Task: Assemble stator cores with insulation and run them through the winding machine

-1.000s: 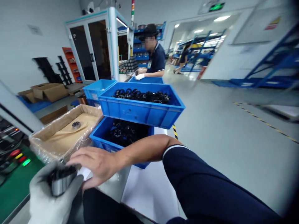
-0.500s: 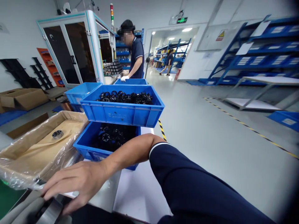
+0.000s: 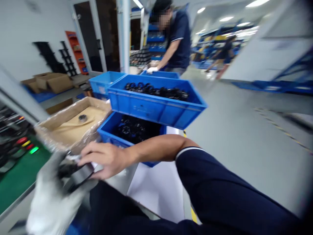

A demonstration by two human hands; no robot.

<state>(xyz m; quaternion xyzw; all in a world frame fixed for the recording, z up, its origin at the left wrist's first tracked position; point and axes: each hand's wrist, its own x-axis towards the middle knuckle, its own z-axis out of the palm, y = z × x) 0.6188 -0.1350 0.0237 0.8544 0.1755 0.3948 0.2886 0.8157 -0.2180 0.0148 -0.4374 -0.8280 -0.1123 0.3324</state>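
Observation:
My left hand [image 3: 50, 192], in a white glove, is closed around a shiny metal ring [image 3: 82, 174] with a black part at its left side. My bare right hand [image 3: 107, 159] has its fingers and thumb closed on the ring's right side. Blur hides the detail between the fingers. Just beyond the hands lies a plastic-lined carton [image 3: 45, 129] with one similar metal ring [image 3: 82, 118] on brown paper. Behind my right forearm, a lower blue bin [image 3: 114, 140] contains black ring-shaped parts [image 3: 126, 129].
An upper blue bin [image 3: 146, 109], full of black parts, rests over the lower one. A lighter blue bin [image 3: 102, 85] stands behind. A co-worker [image 3: 179, 39] with a gloved hand bends over another bin. A machine with lit buttons [image 3: 34, 150] is at left.
The view swings one way and back, and tips further down. Both hands stay on the metal ring, which now sits more tilted between them. The co-worker leans lower.

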